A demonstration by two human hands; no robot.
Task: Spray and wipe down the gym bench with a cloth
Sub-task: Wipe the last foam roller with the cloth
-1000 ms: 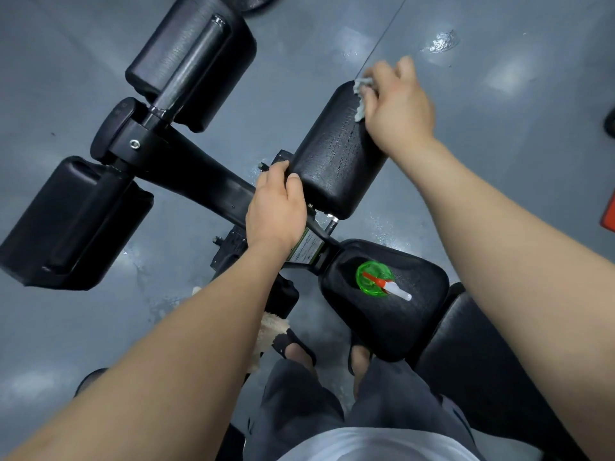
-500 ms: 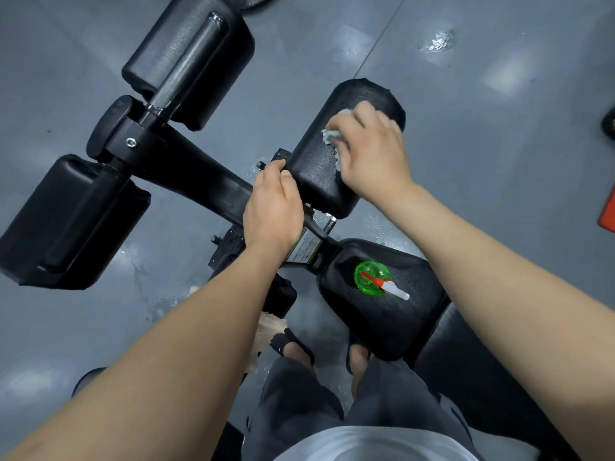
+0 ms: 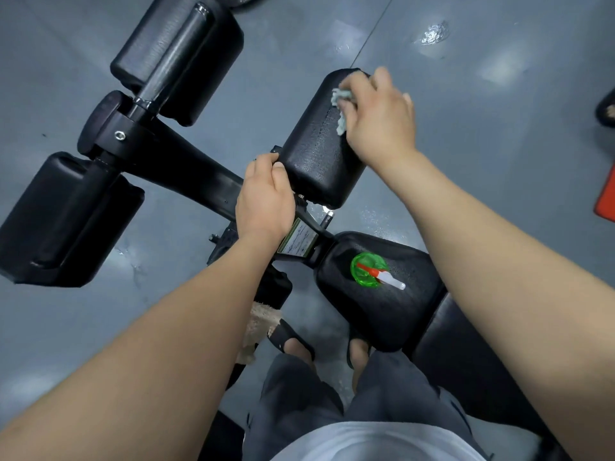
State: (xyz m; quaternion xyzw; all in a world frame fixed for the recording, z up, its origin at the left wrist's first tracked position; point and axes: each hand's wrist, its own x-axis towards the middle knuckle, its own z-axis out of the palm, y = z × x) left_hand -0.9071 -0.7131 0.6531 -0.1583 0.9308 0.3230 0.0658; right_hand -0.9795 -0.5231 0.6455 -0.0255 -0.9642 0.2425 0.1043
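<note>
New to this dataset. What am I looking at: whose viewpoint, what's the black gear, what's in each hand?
There is no robot here. A person works bare-handed, and the picture comes from a wide-angle camera worn on their head, looking down along both forearms. The black gear is a gym bench: a frame carrying padded rollers, with the seat pad nearest the person, all on a grey floor. The right hand presses a pale crumpled cloth against the far end of one roller pad, wiping it. The left hand grips the frame beside that pad's near end, apparently steadying it. A green spray bottle with a white nozzle stands on the seat pad, seen from above.
</note>
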